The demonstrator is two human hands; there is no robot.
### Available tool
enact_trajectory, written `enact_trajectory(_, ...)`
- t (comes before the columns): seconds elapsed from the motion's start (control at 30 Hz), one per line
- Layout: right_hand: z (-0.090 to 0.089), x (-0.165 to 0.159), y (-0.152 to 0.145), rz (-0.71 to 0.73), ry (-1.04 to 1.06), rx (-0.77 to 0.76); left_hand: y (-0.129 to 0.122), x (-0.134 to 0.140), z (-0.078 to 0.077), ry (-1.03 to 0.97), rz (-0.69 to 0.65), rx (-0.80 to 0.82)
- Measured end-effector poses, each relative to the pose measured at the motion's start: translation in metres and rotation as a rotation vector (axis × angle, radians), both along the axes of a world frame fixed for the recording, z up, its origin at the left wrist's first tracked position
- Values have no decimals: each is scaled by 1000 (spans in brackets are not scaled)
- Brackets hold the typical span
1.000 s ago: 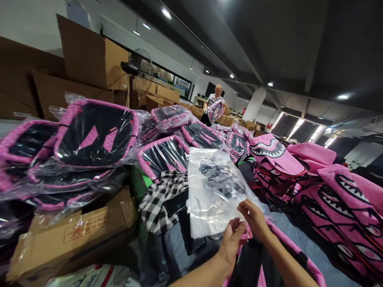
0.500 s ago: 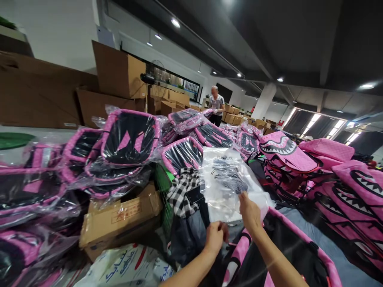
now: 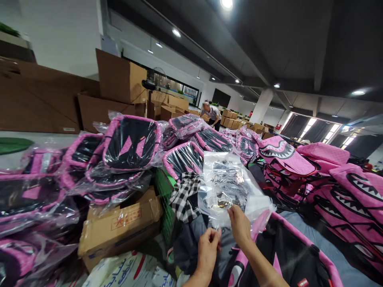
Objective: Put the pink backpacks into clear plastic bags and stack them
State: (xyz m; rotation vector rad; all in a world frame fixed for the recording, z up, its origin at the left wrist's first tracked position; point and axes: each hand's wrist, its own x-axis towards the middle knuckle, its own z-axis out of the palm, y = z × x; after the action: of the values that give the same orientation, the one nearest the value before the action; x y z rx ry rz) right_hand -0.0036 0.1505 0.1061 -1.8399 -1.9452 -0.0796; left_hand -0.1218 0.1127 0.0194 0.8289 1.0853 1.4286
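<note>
A stack of clear plastic bags point(image 3: 223, 171) with dark print lies in front of me. My left hand point(image 3: 208, 247) is closed in a pinch at the near edge of the top bag. My right hand point(image 3: 240, 225) is closed on the same bag, a little farther right, its fingertips partly hidden. Below my right forearm rests an unwrapped pink and black backpack point(image 3: 290, 247) with its dark back panel upward. Left of the bags lies a black-and-white checked cloth point(image 3: 186, 195) over dark grey fabric.
Plastic-wrapped pink backpacks point(image 3: 131, 141) are piled at the left and ahead. Unwrapped pink backpacks with shark mouths point(image 3: 344, 199) fill the right. A cardboard box point(image 3: 119, 225) and a printed white sack point(image 3: 125, 271) sit lower left. Beyond the pile, a person point(image 3: 212, 113) bends over.
My right hand has drawn back towards me and left, nearer my left hand. The left hand has come to the bag's near edge. The person behind has bent down.
</note>
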Motion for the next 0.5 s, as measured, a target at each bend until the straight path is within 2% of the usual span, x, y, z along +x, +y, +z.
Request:
enact_trajectory(0.07,1,2,11,-48,15,19,-10,-11,-17,235,-34,-11)
enact_trajectory(0.13,2,-2,15,-40,13,37,-16,-23,-23,449,101,56)
enact_trajectory(0.23,1,-18,5,70,-30,57,-15,-36,-11,706,388,297)
enact_trajectory(0.3,-1,-30,-9,243,-128,92,-7,-41,1,852,380,429)
enact_trajectory(0.4,-4,-29,-26,461,-332,141,8,-52,8,913,306,489)
enact_trajectory(0.43,-6,-21,-29,465,-386,149,11,-56,7,906,327,489)
enact_trajectory(0.5,-7,4,-29,369,-444,166,10,-64,3,892,413,484)
